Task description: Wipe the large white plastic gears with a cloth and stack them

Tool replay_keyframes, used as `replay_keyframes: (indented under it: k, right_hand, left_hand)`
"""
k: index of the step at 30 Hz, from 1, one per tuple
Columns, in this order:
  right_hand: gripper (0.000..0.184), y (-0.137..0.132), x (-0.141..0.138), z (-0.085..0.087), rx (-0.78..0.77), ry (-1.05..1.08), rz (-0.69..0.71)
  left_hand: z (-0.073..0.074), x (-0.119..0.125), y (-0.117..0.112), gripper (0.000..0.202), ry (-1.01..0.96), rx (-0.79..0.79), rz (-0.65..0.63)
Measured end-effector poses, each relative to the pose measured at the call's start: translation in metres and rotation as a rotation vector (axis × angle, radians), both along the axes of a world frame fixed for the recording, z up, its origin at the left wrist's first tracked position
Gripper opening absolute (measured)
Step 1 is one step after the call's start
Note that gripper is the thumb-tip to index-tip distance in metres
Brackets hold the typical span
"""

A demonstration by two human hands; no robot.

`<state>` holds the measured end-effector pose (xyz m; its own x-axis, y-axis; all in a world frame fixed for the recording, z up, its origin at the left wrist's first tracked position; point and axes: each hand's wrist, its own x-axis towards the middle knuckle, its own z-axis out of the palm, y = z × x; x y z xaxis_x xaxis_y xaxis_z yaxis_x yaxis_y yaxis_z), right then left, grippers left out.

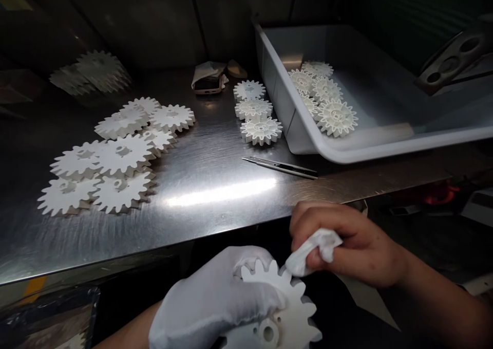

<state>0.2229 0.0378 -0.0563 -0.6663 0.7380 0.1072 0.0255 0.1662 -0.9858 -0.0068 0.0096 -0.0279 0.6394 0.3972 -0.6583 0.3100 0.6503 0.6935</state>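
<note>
My left hand [219,297], in a white glove, is closed around a large white plastic gear [295,308] below the table's front edge. Its thumb lies across the gear's flat face, near the hub hole. My bare right hand [346,241] pinches a crumpled white cloth [311,249] at the gear's upper right teeth. The cloth seems to touch a tooth there. The lower part of the gear is cut off by the frame, and my left fingers behind it are hidden.
Large white gears [123,153] lie stacked on the steel table [200,164] at left. Smaller gears [262,129] stand beside a grey plastic bin [327,153] holding several more. A slim metal cutter [281,167] lies near the front edge. Farther back is a phone [208,85] with tissue on it.
</note>
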Motion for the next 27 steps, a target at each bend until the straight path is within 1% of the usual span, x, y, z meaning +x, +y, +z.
replay_keyframes:
  k: [2,5,7,11,12,15,17,21,23,25,27]
  right_hand:
    - [0.008,-0.001,-0.008,0.0,0.005,0.026,0.035]
    - [0.011,-0.003,-0.015,-0.002,0.052,0.095,0.001]
    - [0.012,-0.003,-0.011,-0.003,0.067,0.108,0.001]
    - [0.014,0.0,0.007,0.0,0.082,0.025,0.147]
    - [0.014,0.002,0.01,0.002,0.088,0.02,0.162]
    - [0.012,0.011,0.011,0.011,0.12,0.028,0.142]
    - [0.008,0.019,0.005,0.018,0.126,-0.009,0.209]
    - [0.005,0.033,-0.008,0.028,0.121,-0.086,0.446]
    - [0.006,0.038,-0.01,0.03,0.137,-0.093,0.527]
    - [0.008,0.041,-0.006,0.031,0.154,-0.157,0.577]
    - [0.009,0.042,0.002,0.031,0.17,-0.261,0.587]
  left_hand:
    - [0.0,0.002,0.001,0.025,-0.02,-0.018,-0.029]
    - [0.001,0.005,0.001,0.024,-0.028,-0.007,-0.021]
    - [0.003,0.005,0.001,0.024,-0.01,0.015,-0.026]
    - [0.012,0.003,0.005,0.024,0.042,-0.007,-0.064]
    - [0.013,0.003,0.005,0.023,0.042,-0.014,-0.077]
    - [0.009,0.004,0.006,0.026,0.024,0.002,-0.076]
    - [0.002,0.007,0.007,0.028,-0.007,0.029,-0.079]
    - [-0.012,0.016,0.01,0.029,-0.147,0.094,-0.129]
    - [-0.013,0.018,0.011,0.029,-0.176,0.119,-0.14]
    - [-0.011,0.017,0.01,0.028,-0.137,0.076,-0.123]
    - [-0.007,0.014,0.009,0.029,-0.083,0.022,-0.092]
